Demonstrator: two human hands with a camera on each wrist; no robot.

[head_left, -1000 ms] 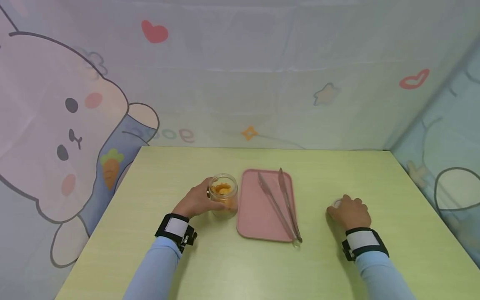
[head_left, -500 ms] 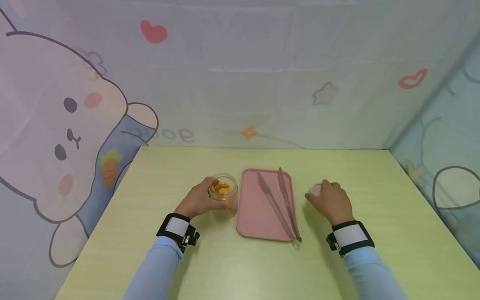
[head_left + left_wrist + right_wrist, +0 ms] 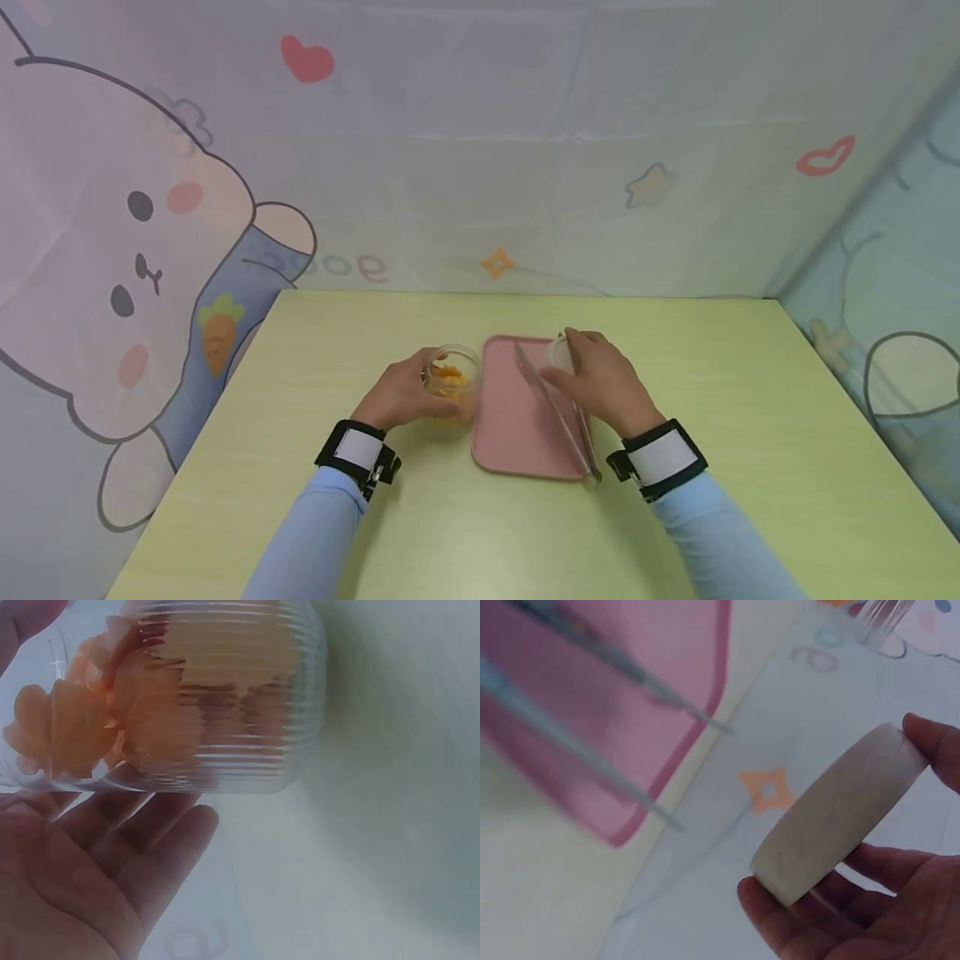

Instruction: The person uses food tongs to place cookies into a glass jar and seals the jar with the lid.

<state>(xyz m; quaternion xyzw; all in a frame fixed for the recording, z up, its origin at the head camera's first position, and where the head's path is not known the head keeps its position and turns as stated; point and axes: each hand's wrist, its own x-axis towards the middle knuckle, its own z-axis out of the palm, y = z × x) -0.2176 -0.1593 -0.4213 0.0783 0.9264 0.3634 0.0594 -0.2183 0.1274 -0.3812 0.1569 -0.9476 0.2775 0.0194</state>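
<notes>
My left hand grips a clear glass jar upright on the table, thumb on the near side and fingers around the far side. Inside lie several orange, star-ridged pieces; the jar's mouth is uncovered. In the left wrist view the lower wall looks ribbed. My right hand pinches a round white lid by its edge, thumb opposite fingers. It hangs over the right part of the pink tray, apart from the jar. Metal tongs rest across that tray, one arm partly hidden behind the hand.
The pale yellow-green table extends around the tray and ends at a back edge. Behind it hangs a printed cloth with a cartoon animal, hearts and stars. The tongs' joined end sticks out past the tray's near right corner.
My right hand has carried the lid leftward from the right side of the table to above the tray. The left hand and jar have stayed almost in place.
</notes>
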